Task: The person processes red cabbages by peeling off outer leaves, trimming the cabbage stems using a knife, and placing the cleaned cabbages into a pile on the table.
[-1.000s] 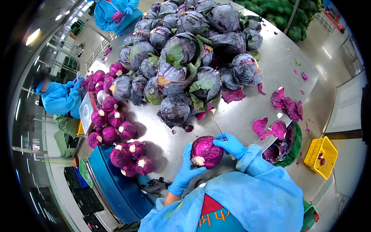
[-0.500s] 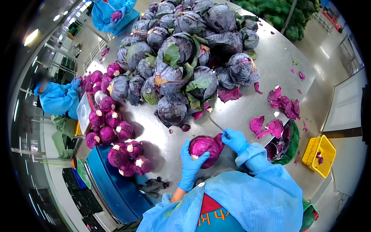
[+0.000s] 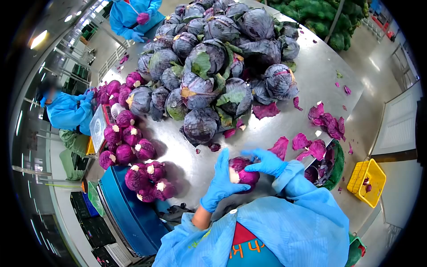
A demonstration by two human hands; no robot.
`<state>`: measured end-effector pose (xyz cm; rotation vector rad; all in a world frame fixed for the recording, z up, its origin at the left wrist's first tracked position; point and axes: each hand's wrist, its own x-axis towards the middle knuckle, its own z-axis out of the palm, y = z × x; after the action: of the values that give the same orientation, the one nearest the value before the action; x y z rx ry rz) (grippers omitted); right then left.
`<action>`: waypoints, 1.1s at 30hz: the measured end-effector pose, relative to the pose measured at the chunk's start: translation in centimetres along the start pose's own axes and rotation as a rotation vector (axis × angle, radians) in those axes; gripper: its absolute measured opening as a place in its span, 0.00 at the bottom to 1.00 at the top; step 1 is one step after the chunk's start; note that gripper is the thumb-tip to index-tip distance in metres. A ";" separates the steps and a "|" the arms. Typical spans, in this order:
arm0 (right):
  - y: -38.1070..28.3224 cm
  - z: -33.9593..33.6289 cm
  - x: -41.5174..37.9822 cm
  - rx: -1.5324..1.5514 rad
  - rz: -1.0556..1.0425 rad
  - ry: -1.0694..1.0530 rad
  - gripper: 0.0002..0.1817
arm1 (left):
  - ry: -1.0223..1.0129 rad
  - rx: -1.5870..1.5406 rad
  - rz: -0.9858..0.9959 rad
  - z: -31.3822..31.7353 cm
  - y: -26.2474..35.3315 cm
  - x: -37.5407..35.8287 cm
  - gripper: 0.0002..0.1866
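Observation:
A purple cabbage point(image 3: 244, 174) with a pale cut stem end is between my gloved hands, above the front of the metal table. My left hand point(image 3: 221, 180) cups its left side and underside, fingers wrapped against it. My right hand point(image 3: 266, 162) touches its upper right side, fingers partly bent and slightly blurred; whether it also holds the knife is hidden. A loose purple leaf point(image 3: 279, 147) lies just beyond my right hand. The large pile of dark unpeeled cabbages point(image 3: 201, 125) is farther back, and peeled purple cabbages point(image 3: 144, 149) are grouped on the left.
The metal table point(image 3: 329, 66) bears leaf scraps point(image 3: 329, 122) at right. Beside it are a green basket point(image 3: 336, 167) and a yellow crate point(image 3: 368, 182). A blue bin point(image 3: 129, 204) stands front left. Two co-workers in blue point(image 3: 66, 111) stand at left and back left.
A leaf from the cabbage now lies on the table to the right. The cabbage has turned, showing its stem end. My left hand has shifted around it, and the knife is no longer visible.

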<state>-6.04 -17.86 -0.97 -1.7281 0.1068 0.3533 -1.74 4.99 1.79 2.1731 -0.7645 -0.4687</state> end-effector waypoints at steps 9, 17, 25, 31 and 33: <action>-0.3 1.9 -0.3 -0.106 0.094 0.045 0.22 | 0.344 -0.179 -0.512 3.7 0.7 -3.0 0.70; -0.8 1.1 -1.2 -0.187 -0.004 -0.033 0.18 | 0.203 -0.420 -0.466 2.6 -1.8 -2.3 0.64; 5.2 -1.4 -3.6 0.255 0.239 0.447 0.11 | 0.162 -1.178 -0.622 -1.1 -2.4 -1.9 0.37; 13.0 -10.6 -10.8 -0.635 0.461 0.897 0.13 | 0.261 -1.396 -0.699 -1.3 -2.7 -2.1 0.33; 14.1 -11.0 -12.2 -0.539 0.293 1.139 0.17 | 0.230 -1.239 -0.621 -0.9 -1.6 -1.3 0.35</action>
<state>-19.42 -32.79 -9.07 -2.2578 1.1811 -0.4838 -1.64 7.22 1.22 1.1694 0.3483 -0.7212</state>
